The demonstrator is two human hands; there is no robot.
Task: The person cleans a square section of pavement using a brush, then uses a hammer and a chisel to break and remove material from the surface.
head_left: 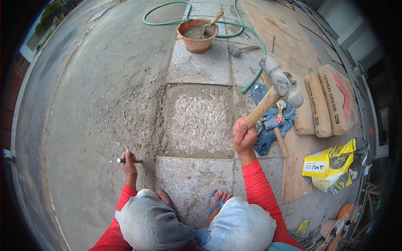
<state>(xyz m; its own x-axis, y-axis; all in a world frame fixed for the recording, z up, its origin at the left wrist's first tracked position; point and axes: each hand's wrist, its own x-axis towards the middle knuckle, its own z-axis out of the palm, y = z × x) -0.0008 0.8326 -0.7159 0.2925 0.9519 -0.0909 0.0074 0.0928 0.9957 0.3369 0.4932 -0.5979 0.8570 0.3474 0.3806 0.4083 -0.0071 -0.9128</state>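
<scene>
Head view: left hand (127, 163) closed around a chisel (125, 160) laid low against the concrete edge (146, 138), right hand (244, 136) clenched on a raised hammer (278, 85), its head well above and right of the chisel, poised for swinging.

One head-worn fisheye view looks steeply down from above the person's knees (188, 226) at the paving (197, 121) close in front. Forearms enter from the lower edge. Straight slab joints bend toward the dark round rim; far ground curves away at top.
</scene>
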